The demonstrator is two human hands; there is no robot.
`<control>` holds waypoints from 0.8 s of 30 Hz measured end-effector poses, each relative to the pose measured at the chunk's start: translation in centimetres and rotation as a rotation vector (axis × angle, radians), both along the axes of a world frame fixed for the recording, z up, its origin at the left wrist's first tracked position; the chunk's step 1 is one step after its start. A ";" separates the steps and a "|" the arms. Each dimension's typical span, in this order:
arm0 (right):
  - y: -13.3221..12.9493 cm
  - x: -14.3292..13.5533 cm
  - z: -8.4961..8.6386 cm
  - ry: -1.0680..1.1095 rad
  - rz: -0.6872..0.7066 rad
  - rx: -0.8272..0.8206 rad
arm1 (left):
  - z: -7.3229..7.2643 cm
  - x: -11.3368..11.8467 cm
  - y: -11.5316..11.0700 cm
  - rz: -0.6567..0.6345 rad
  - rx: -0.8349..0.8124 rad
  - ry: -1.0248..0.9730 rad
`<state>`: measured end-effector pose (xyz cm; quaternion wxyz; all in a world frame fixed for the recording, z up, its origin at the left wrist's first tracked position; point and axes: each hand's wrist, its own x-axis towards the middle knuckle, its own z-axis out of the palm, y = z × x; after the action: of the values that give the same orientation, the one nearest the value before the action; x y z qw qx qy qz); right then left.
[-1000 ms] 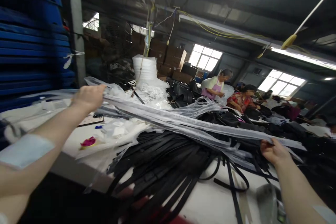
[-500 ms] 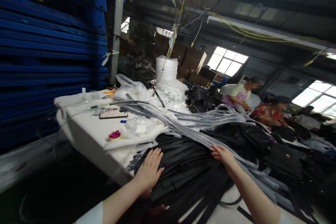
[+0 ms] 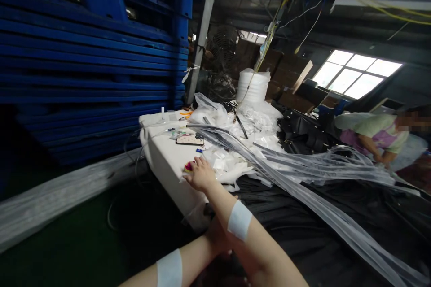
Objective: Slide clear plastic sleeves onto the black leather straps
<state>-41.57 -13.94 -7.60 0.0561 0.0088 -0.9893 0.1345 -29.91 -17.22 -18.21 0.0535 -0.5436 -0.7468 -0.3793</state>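
My right hand [image 3: 202, 175] reaches across to the left corner of the white-covered table. Its fingers are stretched and a little apart, over a small round thing [image 3: 188, 167] with a yellow rim and magenta inside; whether it is touched I cannot tell. Behind my right forearm, low by the table edge, lies my left hand [image 3: 218, 235], its fingers hidden. Right of both arms spreads a pile of black strips [image 3: 283, 219]. Long clear plastic strips [image 3: 303, 188] run over it. Close to my right hand are a small blue piece [image 3: 200, 150] and crumpled white plastic [image 3: 225, 161].
A phone [image 3: 189, 139] lies on the table [image 3: 156, 143], near orange-handled scissors [image 3: 186, 113]. Further back stands a white foam roll [image 3: 253, 86]. Stacked blue pallets [image 3: 101, 67] rise at left beside a post [image 3: 204, 27]. A co-worker [image 3: 377, 136] sits at right.
My right hand has left the strips and crossed left to the small magenta-and-yellow thing. My left hand has drawn back from the black pile under my right arm. The view has turned left.
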 end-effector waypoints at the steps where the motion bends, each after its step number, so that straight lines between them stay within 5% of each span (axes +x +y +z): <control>1: -0.2 -0.4 -0.8 -0.013 -0.027 0.012 | -0.4 -0.3 0.2 -0.011 -0.017 0.005; 6: -0.2 -0.3 -3.2 -0.013 -0.087 0.056 | -2.2 -1.9 2.0 -0.104 -0.076 0.019; 10: 0.1 0.1 -2.4 0.026 -0.088 0.066 | -2.5 -2.6 2.5 -0.166 -0.083 0.049; 14: 1.3 3.5 0.0 0.173 -0.166 -0.108 | -1.0 -1.8 0.9 -0.178 -0.069 0.098; 18: 5.3 8.6 1.5 0.244 -0.493 -0.221 | 1.3 -0.3 0.2 -0.078 -0.046 0.108; 21: 7.9 11.2 1.0 0.191 -0.705 -0.236 | 2.7 0.0 0.2 -0.021 -0.021 0.104; 24: 8.5 12.3 -0.4 0.134 -0.734 -0.315 | 3.3 0.0 0.1 -0.003 -0.008 0.122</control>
<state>-29.28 -5.43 -8.02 0.1655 -0.3449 -0.8882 0.2546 -29.94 -17.09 -14.95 0.0961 -0.5670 -0.7428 -0.3428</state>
